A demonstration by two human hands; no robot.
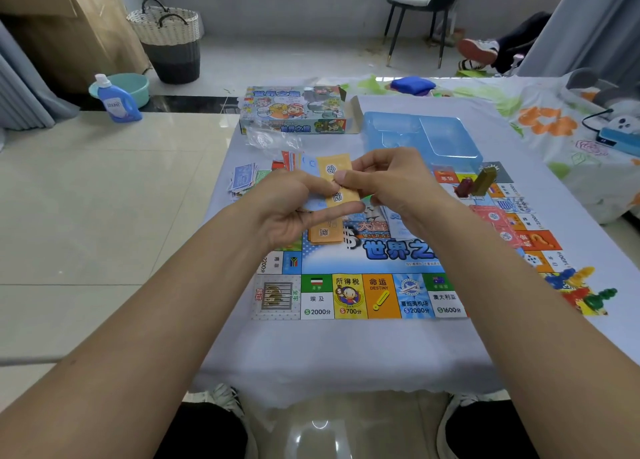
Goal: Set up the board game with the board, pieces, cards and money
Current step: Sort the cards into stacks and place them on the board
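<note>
The game board (349,295) lies flat on a white cloth. Above its centre, my left hand (294,205) and my right hand (384,184) both pinch an orange card (337,172) on a small fan of orange and blue cards. More orange cards (323,235) lie on the board under my hands. Paper money (244,178) is piled off the board's left edge. Red cards (495,221) lie at the right side of the board. A brown piece (464,186) and an olive piece (485,181) stand near the far right corner. Coloured pawns (581,290) lie to the right.
The game box (294,110) and a blue plastic tray (422,139) sit at the far end of the cloth, with a crumpled clear bag (273,139) in front of the box. A flowered sheet (554,119) covers the right. A detergent bottle (116,100) stands on the tiled floor, left.
</note>
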